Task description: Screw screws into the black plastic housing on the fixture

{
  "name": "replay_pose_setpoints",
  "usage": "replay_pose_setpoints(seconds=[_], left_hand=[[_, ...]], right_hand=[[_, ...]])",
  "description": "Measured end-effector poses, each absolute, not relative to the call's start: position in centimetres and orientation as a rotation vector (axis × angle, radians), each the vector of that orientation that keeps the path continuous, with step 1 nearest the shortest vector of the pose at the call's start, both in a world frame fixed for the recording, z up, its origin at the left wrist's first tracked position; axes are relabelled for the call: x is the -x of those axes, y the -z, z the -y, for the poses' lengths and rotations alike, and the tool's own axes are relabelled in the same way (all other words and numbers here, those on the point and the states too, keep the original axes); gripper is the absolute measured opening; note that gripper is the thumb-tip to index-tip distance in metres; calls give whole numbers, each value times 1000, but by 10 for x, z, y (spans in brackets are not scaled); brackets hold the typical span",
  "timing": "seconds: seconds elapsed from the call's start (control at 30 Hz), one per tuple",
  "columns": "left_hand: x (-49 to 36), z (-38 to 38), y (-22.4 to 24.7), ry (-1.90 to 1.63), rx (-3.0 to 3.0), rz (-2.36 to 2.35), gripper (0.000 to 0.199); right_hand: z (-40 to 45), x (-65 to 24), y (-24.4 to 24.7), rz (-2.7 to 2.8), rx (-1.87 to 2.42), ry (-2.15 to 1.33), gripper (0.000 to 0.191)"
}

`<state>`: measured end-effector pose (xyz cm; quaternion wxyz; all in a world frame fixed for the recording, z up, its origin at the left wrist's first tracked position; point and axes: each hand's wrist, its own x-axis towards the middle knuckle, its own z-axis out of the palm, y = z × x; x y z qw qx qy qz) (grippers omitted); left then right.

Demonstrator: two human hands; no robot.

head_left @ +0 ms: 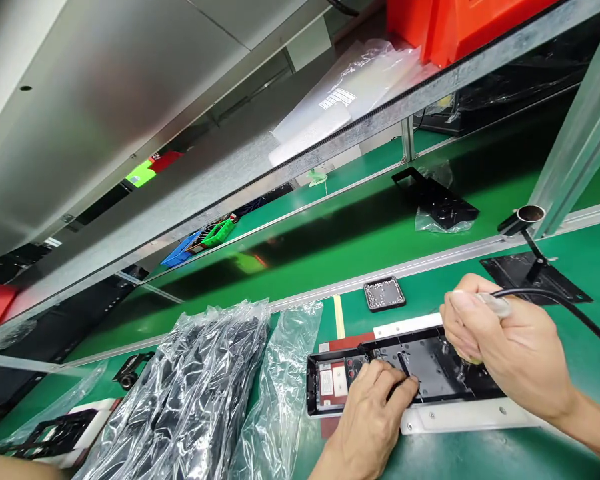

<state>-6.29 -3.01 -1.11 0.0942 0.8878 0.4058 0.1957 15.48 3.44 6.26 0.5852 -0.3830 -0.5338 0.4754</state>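
A long black plastic housing lies open side up in a white fixture on the green bench. My left hand grips the housing's near side, with bent fingers reaching inside; its fingertips are partly hidden. Wrapped around a corded soldering iron, my right hand points it down into the housing's right part. The tip is mostly hidden by my fingers. Behind the housing sits a small black tray of tiny shiny metal pieces. An iron stand with a metal tube stands at right.
Clear plastic bags with black parts cover the bench to the left. Another fixture and a person's blurred arm appear at lower left. A metal shelf crosses above. A bagged black part lies farther back.
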Motion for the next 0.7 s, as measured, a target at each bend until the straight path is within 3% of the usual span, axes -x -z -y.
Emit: replay_pose_setpoints(seconds=[0.27, 0.7], left_hand=[[61, -1, -14, -886, -2451, -1323, 25], [62, -136, 11, -702, -2325, -1695, 11]], right_hand=[[-34, -157, -58, 1301, 928, -1058, 51], [-37, -160, -43, 1264, 1005, -1149, 50]])
